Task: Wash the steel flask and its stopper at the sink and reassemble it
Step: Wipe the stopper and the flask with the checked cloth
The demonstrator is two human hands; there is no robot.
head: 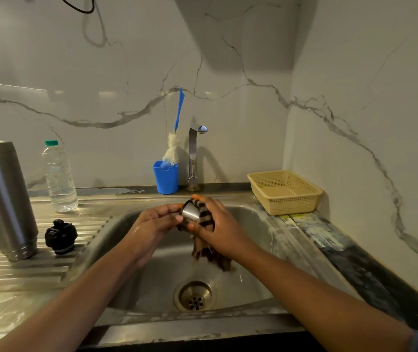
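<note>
Marble-look wall panels back a steel sink (250,226) w/ a ribbed drainboard (12,271) on one side. Head view, the only view supplied.

Grip: left hand (157,222) has fingers and thumb curled round a small steel cup (190,214), apparently the flask's cap, held over the basin. Right hand (219,224) clamps a striped cloth (206,241) against the cup's other side, fingers wrapped over the cloth. The cloth tail hangs below the grip toward the drain (195,295). Both hands are closed on their items; neither is spread.

Left of the grip, well apart, on the drainboard: steel flask (2,196) body, standing upright, seemingly mouth-down. Black stopper (61,237) sits just beside its base; no contact visible. Neither is in hand. A clear water bottle (59,176) stands near the flask, toward the wall. Behind the grip: tap (193,153) and blue holder (166,177) w/ bottle brush (177,123). Right of the grip: beige basket (284,191) on the sink ledge.

Handling, judged:
- Cup: rigid, light, thin steel. Hands look wet, so slick. Hold across the side wall, thumb opposing fingers, not by the rim alone.
- Flask body: likely heavier, smooth, cylindrical. Take mid-body w/ a full wrap; dent risk if dropped in the basin.
- Stopper: hard plastic, ridged sides, fair pinch purchase. Seals not discernible.
- Cloth: soft, limp, conforms to the wall.

Water flow from tap: cannot tell.
</note>
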